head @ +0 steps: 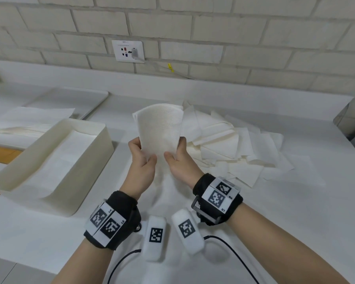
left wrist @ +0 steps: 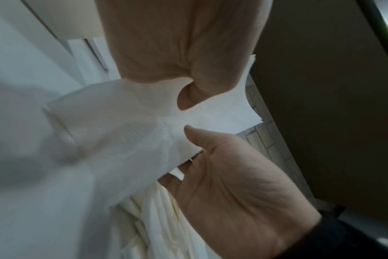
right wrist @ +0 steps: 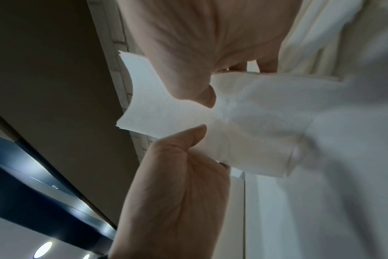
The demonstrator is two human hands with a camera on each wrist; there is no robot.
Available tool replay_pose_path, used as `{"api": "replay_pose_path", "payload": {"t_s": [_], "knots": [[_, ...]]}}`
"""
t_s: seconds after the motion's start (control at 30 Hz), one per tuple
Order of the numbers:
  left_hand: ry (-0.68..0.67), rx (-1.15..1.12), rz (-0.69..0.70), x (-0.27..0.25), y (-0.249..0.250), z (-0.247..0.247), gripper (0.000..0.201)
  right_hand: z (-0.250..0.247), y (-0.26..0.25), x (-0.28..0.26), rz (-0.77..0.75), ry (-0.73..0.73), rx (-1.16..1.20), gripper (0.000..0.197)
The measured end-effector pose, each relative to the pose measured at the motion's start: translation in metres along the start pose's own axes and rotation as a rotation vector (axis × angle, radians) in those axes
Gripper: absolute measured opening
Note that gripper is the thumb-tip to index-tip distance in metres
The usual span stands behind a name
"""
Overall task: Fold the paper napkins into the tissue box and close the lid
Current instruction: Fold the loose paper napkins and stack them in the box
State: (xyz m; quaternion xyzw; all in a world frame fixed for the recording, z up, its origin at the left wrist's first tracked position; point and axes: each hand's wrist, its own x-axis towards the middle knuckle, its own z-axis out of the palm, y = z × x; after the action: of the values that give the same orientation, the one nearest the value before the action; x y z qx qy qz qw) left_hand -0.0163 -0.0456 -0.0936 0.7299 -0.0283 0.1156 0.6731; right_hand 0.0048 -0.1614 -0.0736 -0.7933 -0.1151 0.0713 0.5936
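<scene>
A napkin (head: pixel 159 131) is held upright above the table (head: pixel 275 212), its long axis running from the hands up toward the wall, its curved top edge pointing away; its lower left edge is pinched by the left hand (head: pixel 142 158), thumb in front and fingers (head: pixel 134 142) curled behind; its lower right edge is pinched likewise by the right hand (head: pixel 179 158); the open box (head: pixel 86 175) is seen to the left, napkins already laid inside; a loose pile (head: pixel 234 146) is spread to the right.

Folded white embossed napkin (head: pixel 159 128) held upright beside the open, napkin-lined tissue box (head: pixel 86 160).
</scene>
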Motion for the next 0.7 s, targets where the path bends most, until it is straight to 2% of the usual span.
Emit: {"api": "replay_pose_path", "payload": {"t_s": [0.07,0.13,0.23,0.3,0.37,0.47,0.57,0.7], "knots": [[0.008,-0.056,-0.015,0.001,0.001,-0.002,0.032,-0.001,0.0,0.002,-0.009,0.022,-0.045,0.025],[0.074,-0.089,0.022,0.005,0.008,-0.009,0.037,-0.007,-0.002,0.004,-0.065,0.035,-0.132,0.031],[0.195,-0.16,0.102,0.013,0.025,-0.028,0.044,-0.024,-0.006,0.006,-0.131,-0.021,-0.284,0.017],[0.205,-0.042,0.124,0.015,0.032,-0.039,0.049,-0.037,-0.011,0.01,-0.155,-0.058,-0.419,0.016],[0.158,0.111,0.07,0.016,0.029,-0.046,0.052,-0.047,-0.018,0.016,-0.167,-0.083,-0.543,0.017],[0.06,0.27,-0.077,0.015,0.01,-0.048,0.039,-0.051,-0.032,0.021,-0.163,-0.106,-0.829,0.02],[0.046,0.225,-0.202,0.012,-0.008,-0.042,0.032,-0.042,-0.038,0.018,-0.236,-0.133,-1.144,0.028],[0.099,0.073,-0.295,0.01,-0.018,-0.037,0.034,-0.024,-0.028,0.011,-0.219,-0.235,-1.271,0.029]]}}
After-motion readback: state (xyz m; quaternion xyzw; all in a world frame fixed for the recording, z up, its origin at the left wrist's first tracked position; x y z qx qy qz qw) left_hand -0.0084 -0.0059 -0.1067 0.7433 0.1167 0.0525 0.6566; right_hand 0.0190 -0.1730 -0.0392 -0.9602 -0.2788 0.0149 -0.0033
